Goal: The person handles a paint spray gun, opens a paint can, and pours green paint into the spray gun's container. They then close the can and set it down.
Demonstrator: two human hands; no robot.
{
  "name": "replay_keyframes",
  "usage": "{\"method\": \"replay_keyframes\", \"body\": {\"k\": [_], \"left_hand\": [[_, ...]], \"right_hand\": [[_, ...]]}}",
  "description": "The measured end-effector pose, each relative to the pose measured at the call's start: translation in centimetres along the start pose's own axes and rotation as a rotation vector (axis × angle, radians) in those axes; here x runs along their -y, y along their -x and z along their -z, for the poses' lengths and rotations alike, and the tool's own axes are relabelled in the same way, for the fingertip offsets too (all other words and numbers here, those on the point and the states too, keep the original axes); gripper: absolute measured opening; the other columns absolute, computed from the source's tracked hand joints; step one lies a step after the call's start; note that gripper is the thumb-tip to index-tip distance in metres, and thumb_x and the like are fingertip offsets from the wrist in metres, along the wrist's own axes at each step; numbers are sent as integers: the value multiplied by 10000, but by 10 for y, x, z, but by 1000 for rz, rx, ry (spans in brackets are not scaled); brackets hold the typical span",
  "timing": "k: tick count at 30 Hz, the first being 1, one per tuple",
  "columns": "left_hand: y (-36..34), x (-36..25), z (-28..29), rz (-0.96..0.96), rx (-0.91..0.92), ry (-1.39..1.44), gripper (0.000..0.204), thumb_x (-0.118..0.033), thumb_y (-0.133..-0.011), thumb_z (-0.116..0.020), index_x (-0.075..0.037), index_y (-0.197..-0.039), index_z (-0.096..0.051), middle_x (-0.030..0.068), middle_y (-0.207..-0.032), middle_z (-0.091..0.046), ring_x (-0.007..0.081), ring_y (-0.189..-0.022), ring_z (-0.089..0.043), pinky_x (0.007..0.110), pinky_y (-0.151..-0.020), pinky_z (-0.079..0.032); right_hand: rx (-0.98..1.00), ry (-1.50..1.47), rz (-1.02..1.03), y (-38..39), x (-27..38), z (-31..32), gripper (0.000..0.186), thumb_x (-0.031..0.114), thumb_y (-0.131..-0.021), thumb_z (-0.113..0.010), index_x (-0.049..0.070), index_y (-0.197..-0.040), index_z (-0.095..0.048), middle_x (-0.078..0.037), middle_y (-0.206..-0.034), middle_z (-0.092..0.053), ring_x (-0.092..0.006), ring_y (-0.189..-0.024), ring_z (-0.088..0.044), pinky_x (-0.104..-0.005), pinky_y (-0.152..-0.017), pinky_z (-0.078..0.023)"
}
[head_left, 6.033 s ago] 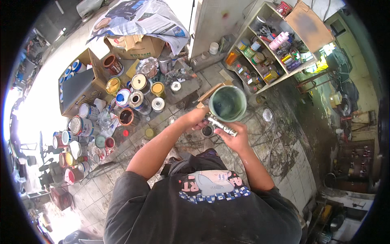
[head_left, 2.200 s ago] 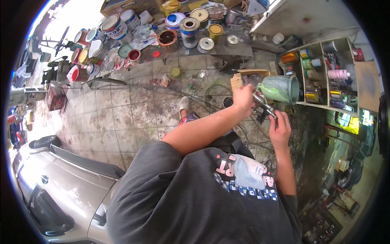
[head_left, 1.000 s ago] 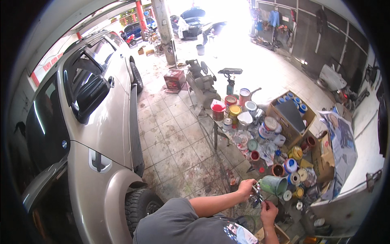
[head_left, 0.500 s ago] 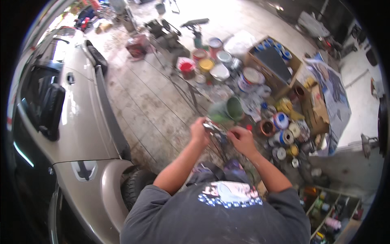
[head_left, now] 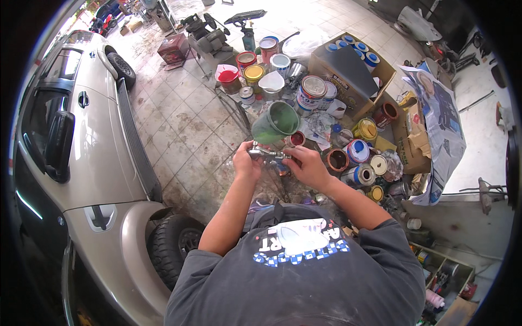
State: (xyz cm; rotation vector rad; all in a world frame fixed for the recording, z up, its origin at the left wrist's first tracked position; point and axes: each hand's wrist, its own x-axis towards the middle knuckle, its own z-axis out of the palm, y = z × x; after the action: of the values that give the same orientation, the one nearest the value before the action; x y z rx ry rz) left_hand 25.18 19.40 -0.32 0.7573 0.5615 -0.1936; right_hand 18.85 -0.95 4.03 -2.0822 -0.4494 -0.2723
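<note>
A metal spray gun [head_left: 267, 154] with a translucent green-stained cup [head_left: 275, 123] is held out in front of my body. The cup's open top tilts up and to the right. My left hand [head_left: 247, 164] is closed around the gun's body at the left end, below the cup. With bent fingers, my right hand [head_left: 308, 167] grips the gun's other end, where the small fittings are partly hidden. Just beyond the cup stands a group of paint cans, among them a large white-and-blue can [head_left: 311, 93] and a smaller red-rimmed can [head_left: 297, 138].
A beige car [head_left: 98, 157] stands along my left. Ahead are a red-topped paint container [head_left: 228, 79] and a yellow can [head_left: 253, 76]. A cardboard box [head_left: 340, 89] of blue-lidded cans sits at the right. Open cans [head_left: 337, 160] crowd beside my right arm, with a wooden tray [head_left: 446, 282] behind.
Both hands and the spray gun have moved left and slightly farther from me. The cup has turned so that its opening faces more upward. My view has shifted a little too.
</note>
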Motion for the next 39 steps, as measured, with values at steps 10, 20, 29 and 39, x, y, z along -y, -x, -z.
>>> {"method": "replay_keyframes", "body": {"k": [10, 20, 29, 39], "left_hand": [[0, 20, -5, -8, 4, 7, 214, -105, -955, -562, 70, -1072, -603, 169, -943, -695, 317, -853, -719, 490, -798, -628], [-1, 24, -7, 13, -17, -24, 190, -100, -954, -555, 55, -1058, -588, 161, -952, -701, 332, -869, -721, 472, -834, -625], [-4, 32, 1, 30, -64, -38, 189, -156, -963, -549, 5, -1060, -554, 150, -1017, -669, 330, -962, -694, 491, -923, -586], [-16, 32, 27, -28, -24, 34, 210, -138, -970, -550, 37, -1087, -564, 168, -1044, -672, 327, -942, -704, 496, -887, -620]], "right_hand": [[157, -98, -271, 9, -22, 15, 238, 166, -907, -753, 0, -1074, -717, -178, -855, -681, -349, -779, -682, -426, -672, -532], [55, 68, 64, 7, -32, 19, 170, 150, -907, -761, 10, -986, -704, -147, -831, -681, -327, -753, -684, -417, -663, -535], [44, 29, 25, 10, -45, 6, 184, 183, -898, -760, 11, -916, -699, -170, -775, -683, -366, -725, -685, -425, -655, -528], [23, -71, -111, 17, -46, -16, 206, 213, -893, -765, 23, -947, -706, -160, -798, -667, -359, -760, -684, -444, -676, -531]]}}
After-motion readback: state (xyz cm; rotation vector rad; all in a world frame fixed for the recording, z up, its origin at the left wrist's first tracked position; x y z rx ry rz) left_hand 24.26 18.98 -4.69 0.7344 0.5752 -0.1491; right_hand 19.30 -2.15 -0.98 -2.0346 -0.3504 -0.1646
